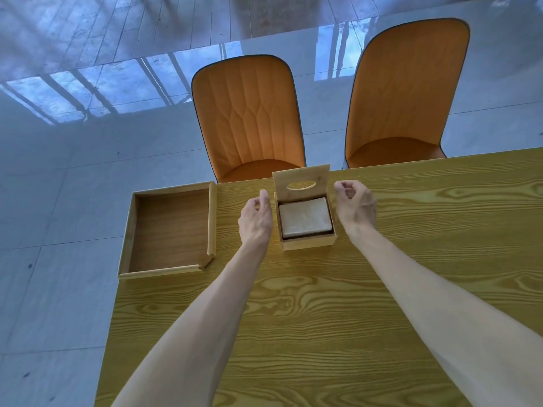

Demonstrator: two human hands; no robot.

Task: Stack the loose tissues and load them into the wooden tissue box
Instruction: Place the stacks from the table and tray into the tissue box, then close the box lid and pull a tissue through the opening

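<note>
One wooden tissue box [308, 243] near the table's [323, 318] far edge, lid [301, 183] tipped up at the back, oval slot facing the camera. One white tissue stack [305, 217] lying flat inside, long axis left to right. Left hand [255, 218] and right hand [356, 207] flanking the box, fingers loosely curled, grasping nothing. One wooden tray [173, 230] left; two orange chairs [248, 118] beyond

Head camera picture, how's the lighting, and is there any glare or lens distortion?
Head view: soft, even daylight, no hard shadows on the table; bright bluish window reflections glare on the glossy floor at upper left; wide-angle stretch bends the forearms and chairs outward; tissue stack and wooden tissue box reasonably sharp.
</note>
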